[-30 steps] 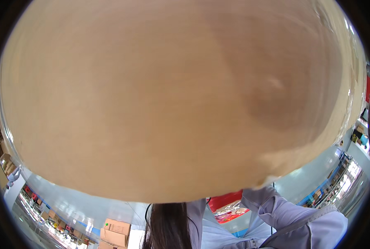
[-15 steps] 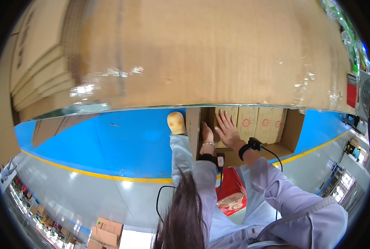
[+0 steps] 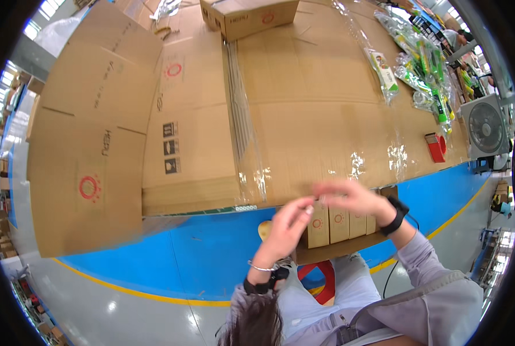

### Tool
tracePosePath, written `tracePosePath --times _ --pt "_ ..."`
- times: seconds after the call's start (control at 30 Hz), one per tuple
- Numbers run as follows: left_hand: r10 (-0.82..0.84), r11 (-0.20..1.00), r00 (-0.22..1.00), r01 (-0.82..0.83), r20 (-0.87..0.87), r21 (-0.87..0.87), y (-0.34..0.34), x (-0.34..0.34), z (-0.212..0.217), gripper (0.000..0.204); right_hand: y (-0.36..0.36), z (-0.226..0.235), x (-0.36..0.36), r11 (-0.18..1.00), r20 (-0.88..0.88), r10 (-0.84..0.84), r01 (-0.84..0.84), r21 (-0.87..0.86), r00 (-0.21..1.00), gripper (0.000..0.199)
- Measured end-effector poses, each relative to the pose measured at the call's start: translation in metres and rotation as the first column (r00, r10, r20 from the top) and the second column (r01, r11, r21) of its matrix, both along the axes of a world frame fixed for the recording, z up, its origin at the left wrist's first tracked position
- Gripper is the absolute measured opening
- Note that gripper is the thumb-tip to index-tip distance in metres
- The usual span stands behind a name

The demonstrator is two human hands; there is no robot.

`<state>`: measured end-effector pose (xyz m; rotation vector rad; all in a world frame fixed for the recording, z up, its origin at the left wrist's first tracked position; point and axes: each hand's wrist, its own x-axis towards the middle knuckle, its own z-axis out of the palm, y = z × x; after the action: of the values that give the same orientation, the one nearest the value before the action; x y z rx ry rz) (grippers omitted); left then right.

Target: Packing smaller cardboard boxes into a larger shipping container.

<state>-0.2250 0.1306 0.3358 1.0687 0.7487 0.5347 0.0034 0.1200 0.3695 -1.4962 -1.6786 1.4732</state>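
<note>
Both hands, the left hand [image 3: 285, 226] and right hand [image 3: 349, 199], are meeting at the cardboard-covered table [image 3: 326, 115] edge, fingertips pinching something too small to tell, above the open brown box [image 3: 338, 226].

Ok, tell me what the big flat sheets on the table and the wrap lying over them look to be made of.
The flat sheets look like corrugated cardboard: matt brown, with fold creases and stacked layered edges at the front. The wrap looks like thin clear plastic film: it is see-through, wrinkled and throws bright glints. Both hands, left hand and right hand, are blurred, so anything between them cannot be told.
</note>
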Motion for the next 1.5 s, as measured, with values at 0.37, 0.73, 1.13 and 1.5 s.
tracePosePath --times 0.37,0.73,1.13,1.5 --pt "0.731 0.455 0.450 0.239 -0.513 0.858 0.145 0.063 -0.043 0.057 0.230 0.053 0.045 0.593 0.119 -0.635 0.384 0.708 0.763 0.059" --pt "0.617 0.593 0.411 0.316 -0.671 0.740 0.149 0.074 -0.040 0.053 0.436 0.070 0.007 0.391 0.250 -0.821 0.185 0.902 0.514 0.085" --pt "0.579 0.665 0.416 0.257 -0.701 0.701 0.143 0.080 -0.035 0.055 0.581 0.024 0.017 0.911 0.713 -0.363 0.066 0.407 0.600 0.067" --pt "0.614 0.645 0.457 0.179 -0.643 0.743 0.148 0.074 -0.032 0.053 0.561 0.039 -0.001 0.912 0.812 -0.400 0.097 0.398 0.426 0.064"
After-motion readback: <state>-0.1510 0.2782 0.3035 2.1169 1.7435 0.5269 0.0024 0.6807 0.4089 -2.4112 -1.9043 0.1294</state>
